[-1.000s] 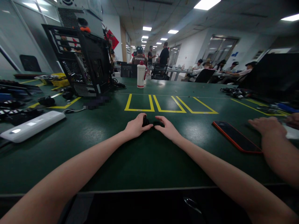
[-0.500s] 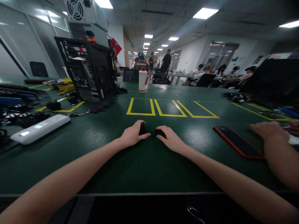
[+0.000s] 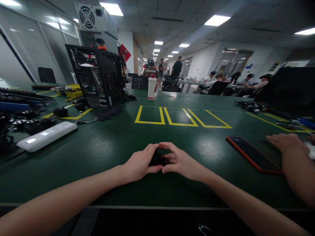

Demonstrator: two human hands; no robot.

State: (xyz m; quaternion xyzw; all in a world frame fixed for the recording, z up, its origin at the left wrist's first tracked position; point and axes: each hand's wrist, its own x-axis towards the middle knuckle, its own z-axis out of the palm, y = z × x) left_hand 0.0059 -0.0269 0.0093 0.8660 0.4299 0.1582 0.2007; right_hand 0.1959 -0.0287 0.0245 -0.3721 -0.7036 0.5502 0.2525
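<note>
Near the middle of the green table, my left hand (image 3: 141, 164) is curled around a small black object (image 3: 155, 158). My right hand (image 3: 179, 161) meets it from the right, its fingers bent around the right side of the dark item. The fingertips of both hands nearly touch at the top and at the thumbs. Whether the black thing is one piece or two cannot be made out, as the fingers hide much of it. Beyond the hands, yellow tape outlines (image 3: 150, 123) mark the tabletop.
A white power strip (image 3: 48, 136) and a black computer case (image 3: 98, 75) stand left. A white bottle (image 3: 152, 88) is beyond the tape. At right lie an orange-edged phone (image 3: 253, 154) and another person's hand (image 3: 286, 144). Cables (image 3: 249, 106) lie farther back.
My hands have come together and sit lower in the view; before, they were apart, each at a black piece. The whole view has shifted slightly.
</note>
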